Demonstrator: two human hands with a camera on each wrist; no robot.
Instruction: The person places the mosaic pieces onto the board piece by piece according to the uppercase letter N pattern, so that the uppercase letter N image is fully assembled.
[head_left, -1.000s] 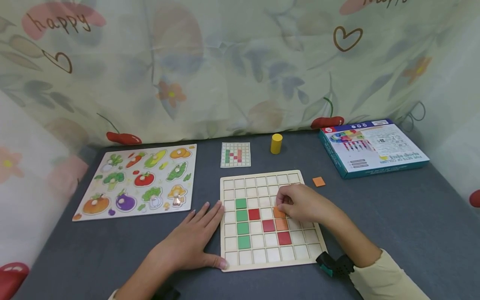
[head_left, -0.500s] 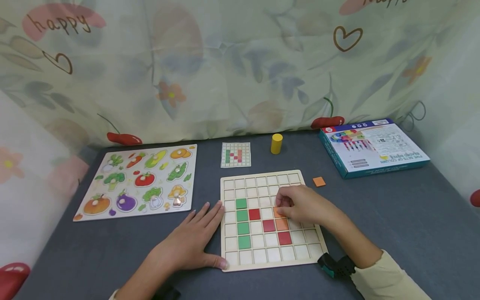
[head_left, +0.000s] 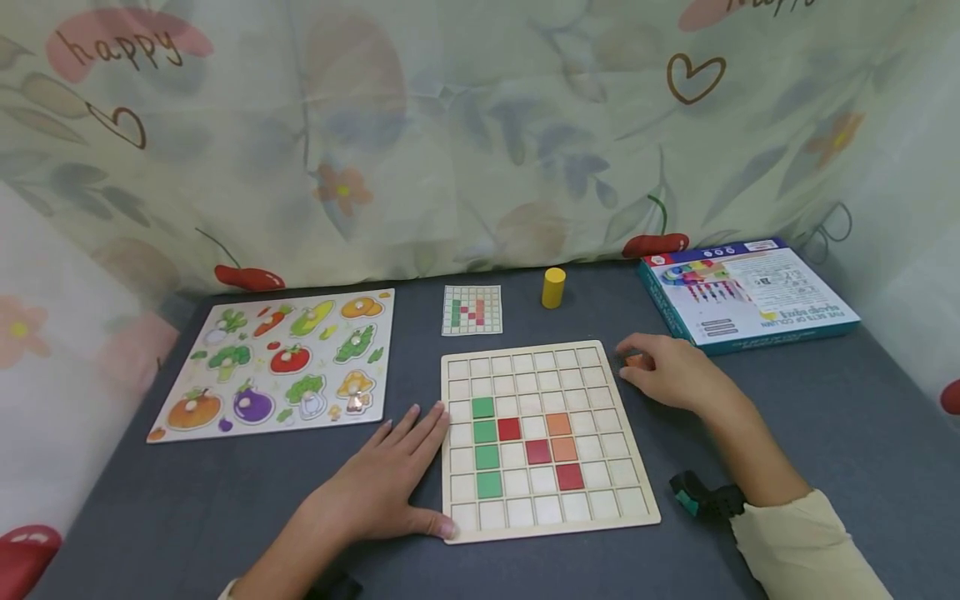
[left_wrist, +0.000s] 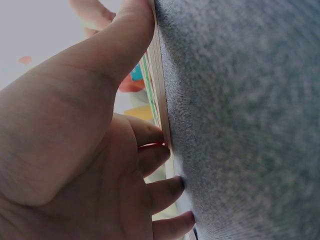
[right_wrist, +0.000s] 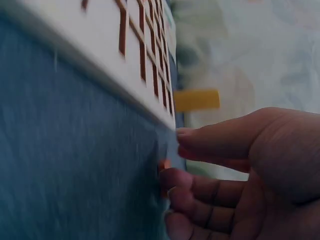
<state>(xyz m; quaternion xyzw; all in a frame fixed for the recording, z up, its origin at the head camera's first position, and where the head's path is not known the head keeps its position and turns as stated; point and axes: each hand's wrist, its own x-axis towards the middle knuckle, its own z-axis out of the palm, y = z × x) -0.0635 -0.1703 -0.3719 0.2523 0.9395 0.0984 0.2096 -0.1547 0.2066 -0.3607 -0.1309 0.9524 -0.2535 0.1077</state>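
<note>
A pale wooden grid board [head_left: 525,534] holds green tiles [head_left: 487,457] in one column, red tiles [head_left: 537,452] on a diagonal and two orange tiles [head_left: 563,449]. My left hand [head_left: 382,483] lies with its fingers straight at the board's left edge, thumb on the near left corner; in the left wrist view its fingertips [left_wrist: 172,187] meet the board's side. To the right of the board, my right hand [head_left: 671,371] is over a loose orange tile [head_left: 635,362], which it partly hides. In the right wrist view thumb and fingers stand apart, with the tile [right_wrist: 164,166] by the fingertips.
Behind the board lie a small pattern card [head_left: 472,311] and an upright yellow cylinder [head_left: 552,288]. A vegetable puzzle board [head_left: 273,367] is on the left, a flat game box [head_left: 750,296] at the back right. A printed curtain [head_left: 465,167] hangs behind the table.
My right hand has left the upper orange tile, which now lies in its grid cell, and moved right to the loose orange tile. The left hand has stayed in place.
</note>
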